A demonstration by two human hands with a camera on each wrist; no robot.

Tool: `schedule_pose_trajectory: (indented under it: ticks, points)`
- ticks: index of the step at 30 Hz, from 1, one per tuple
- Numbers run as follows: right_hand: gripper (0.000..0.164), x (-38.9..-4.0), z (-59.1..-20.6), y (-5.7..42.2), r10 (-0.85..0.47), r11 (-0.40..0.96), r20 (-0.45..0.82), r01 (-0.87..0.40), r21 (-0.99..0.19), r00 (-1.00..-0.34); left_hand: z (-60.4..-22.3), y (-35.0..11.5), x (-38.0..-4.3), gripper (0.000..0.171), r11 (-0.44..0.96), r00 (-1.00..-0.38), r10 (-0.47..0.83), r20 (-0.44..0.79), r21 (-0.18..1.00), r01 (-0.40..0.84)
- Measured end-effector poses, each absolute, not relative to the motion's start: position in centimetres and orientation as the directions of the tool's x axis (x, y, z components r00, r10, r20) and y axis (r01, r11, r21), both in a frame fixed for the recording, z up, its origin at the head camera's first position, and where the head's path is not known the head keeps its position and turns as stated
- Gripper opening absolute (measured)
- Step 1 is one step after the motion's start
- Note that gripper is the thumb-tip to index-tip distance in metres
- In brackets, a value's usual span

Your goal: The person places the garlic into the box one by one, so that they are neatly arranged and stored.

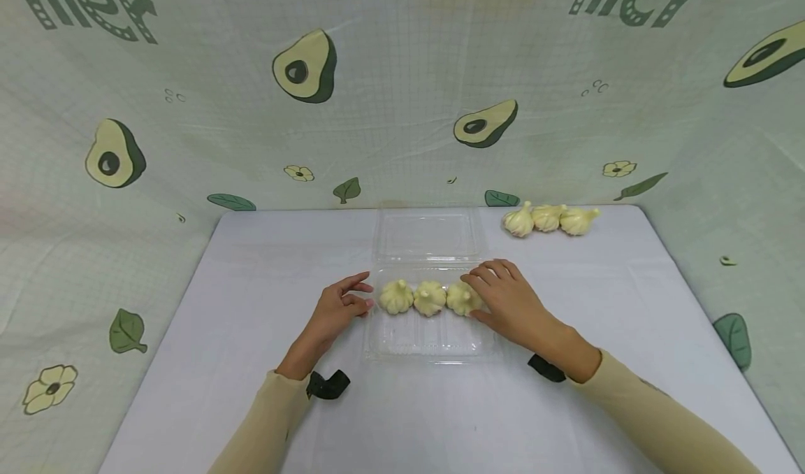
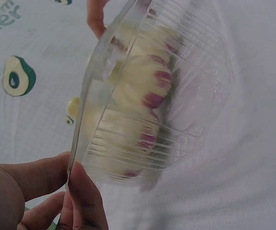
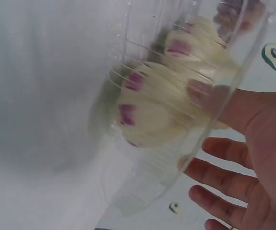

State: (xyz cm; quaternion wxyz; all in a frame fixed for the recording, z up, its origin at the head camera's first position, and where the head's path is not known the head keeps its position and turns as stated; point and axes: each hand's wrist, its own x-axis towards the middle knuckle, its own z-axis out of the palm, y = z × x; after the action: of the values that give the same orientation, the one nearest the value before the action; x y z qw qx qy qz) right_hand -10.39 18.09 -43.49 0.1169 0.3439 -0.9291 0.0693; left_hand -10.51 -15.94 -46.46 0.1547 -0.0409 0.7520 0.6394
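An open clear plastic hinged container (image 1: 434, 345) lies on the table with three garlic bulbs in a row in its base: a left bulb (image 1: 396, 297), a middle bulb (image 1: 430, 298) and a right bulb (image 1: 462, 298). My left hand (image 1: 342, 305) pinches the container's left rim between thumb and fingers, plainest in the left wrist view. Over the container's right side, my right hand (image 1: 512, 303) has its thumb against the right bulb. Its other fingers (image 3: 219, 175) are spread loosely in the right wrist view. Purple patches mark the bulbs' lower parts (image 2: 153, 99).
Three more garlic bulbs (image 1: 547, 219) stand close together at the table's back right. The container's raised lid (image 1: 429, 235) lies back toward the rear edge. A patterned cloth (image 1: 390, 96) hangs behind the white table (image 1: 264, 264).
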Motion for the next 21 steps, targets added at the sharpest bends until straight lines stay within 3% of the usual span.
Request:
schedule_pose_trajectory:
  ticks: [21]
  points:
    - [0.067,-11.8,-42.7,24.3,-0.363,0.873,0.383,-0.454,-0.178,-0.849,-46.7,-15.9,-10.6,0.063,0.172,-0.948,0.13,-0.289,0.949,-0.266]
